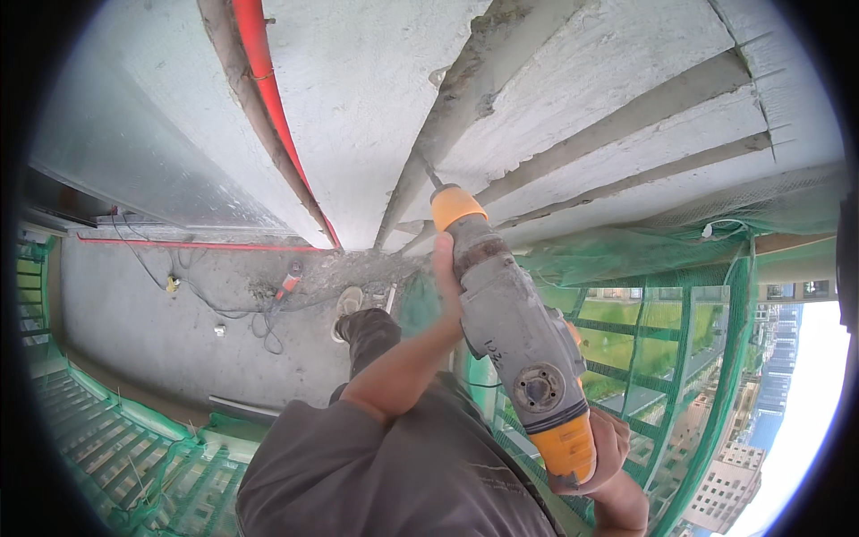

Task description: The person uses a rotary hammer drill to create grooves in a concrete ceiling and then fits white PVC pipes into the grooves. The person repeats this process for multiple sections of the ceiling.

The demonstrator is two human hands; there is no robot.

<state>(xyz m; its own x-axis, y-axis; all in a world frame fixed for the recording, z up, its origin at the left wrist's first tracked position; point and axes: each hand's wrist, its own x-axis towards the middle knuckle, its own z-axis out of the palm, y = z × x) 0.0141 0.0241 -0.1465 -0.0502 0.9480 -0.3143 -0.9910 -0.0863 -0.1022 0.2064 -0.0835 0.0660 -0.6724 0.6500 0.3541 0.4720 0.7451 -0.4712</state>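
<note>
A grey rotary hammer with orange-yellow ends (514, 309) slants up and away from me in front of a whitish wall (358, 107). My left hand (446, 273) grips it from the left side near the front collar, most of its fingers hidden behind the body. At the back end, my right hand (611, 446) is wrapped round the rear handle, partly covered by the orange housing. The tool's thin bit (432, 172) points into a rough grey groove (413, 192) cut in the wall, its tip appearing to meet the groove. Some dust blurs that spot.
More grooves (626, 107) run along the wall at right; a red pipe (259, 63) lies in another at left. An orange-and-grey power tool (288, 283) and loose black cables (215, 309) rest on the concrete floor. Green netting (738, 331) and railings border both sides, with buildings beyond.
</note>
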